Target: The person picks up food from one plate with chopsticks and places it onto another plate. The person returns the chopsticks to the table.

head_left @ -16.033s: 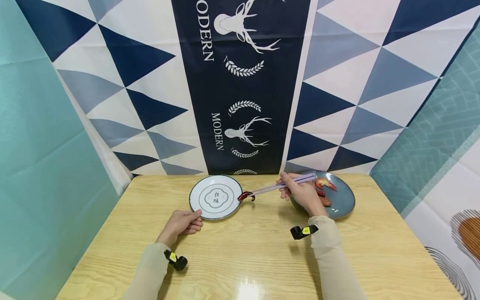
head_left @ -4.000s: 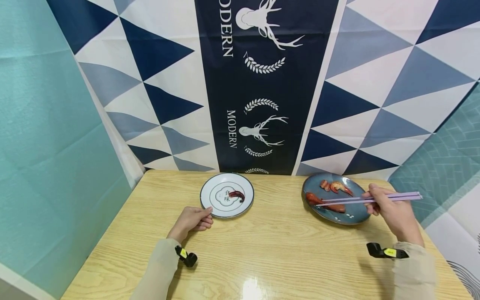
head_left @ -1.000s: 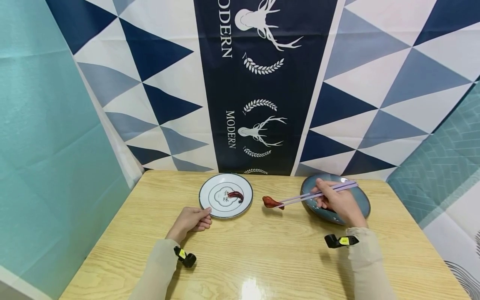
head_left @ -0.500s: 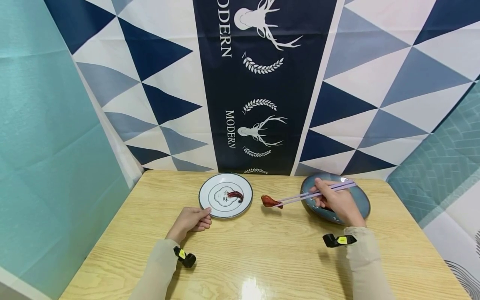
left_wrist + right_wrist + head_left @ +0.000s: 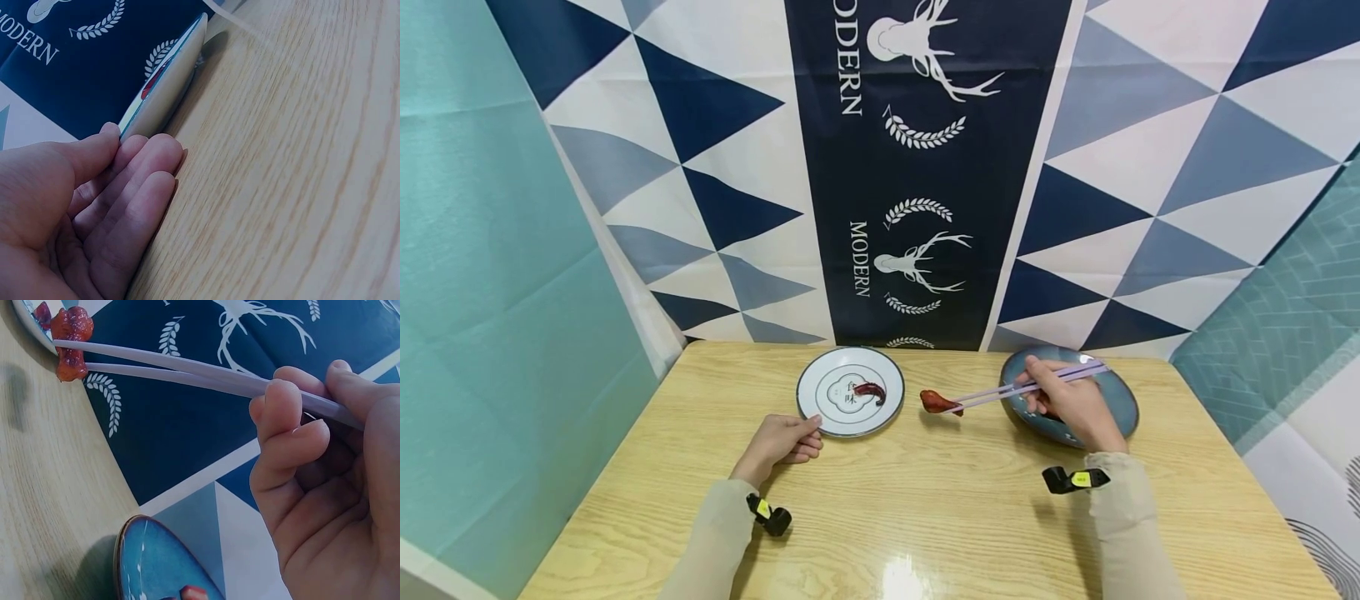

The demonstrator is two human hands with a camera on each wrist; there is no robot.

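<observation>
My left hand (image 5: pixel 782 437) pinches the near-left rim of a white plate (image 5: pixel 818 408) between thumb and fingers; the left wrist view shows the plate's edge at the thumb tip. On that plate lies a dark red, curled tentacle piece (image 5: pixel 871 390). My right hand (image 5: pixel 1067 402) grips a pair of light purple chopsticks (image 5: pixel 992 395). Their tips squeeze a glossy red-brown chicken drumstick (image 5: pixel 72 344), held above the table just right of the white plate. Beneath the right hand, partly hidden by it, is a blue-grey plate (image 5: pixel 1123 404).
Red food (image 5: pixel 194 592) shows on the blue-grey plate in the right wrist view. Both plates stand near the back of the wooden table (image 5: pixel 880 500), close to a patterned wall cloth (image 5: pixel 910 183). A teal panel (image 5: pixel 527 333) rises on the left.
Earlier the chopsticks carried the tentacle piece, which now lies on the white plate. Since then they picked up the drumstick from the blue-grey plate and brought it left, lately only slightly.
</observation>
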